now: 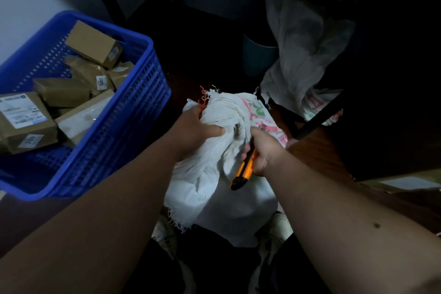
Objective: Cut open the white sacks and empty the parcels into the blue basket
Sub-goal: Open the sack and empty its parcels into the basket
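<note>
A white sack [210, 186] with red and green print stands on the floor in front of me, its neck bunched and bound with a red tie [202, 99]. My left hand [193, 133] grips the gathered neck just below the tie. My right hand [262, 150] holds an orange and black utility knife [244, 169] against the right side of the neck; the blade is hidden in the folds. The blue basket [133, 112] stands to the left and holds several brown parcels [93, 43].
An emptied, crumpled white sack [307, 55] hangs over a dark frame at the back right. A grey-blue bin [257, 55] stands behind the sack. Brown floor shows at the right. My shoes [274, 229] sit below the sack.
</note>
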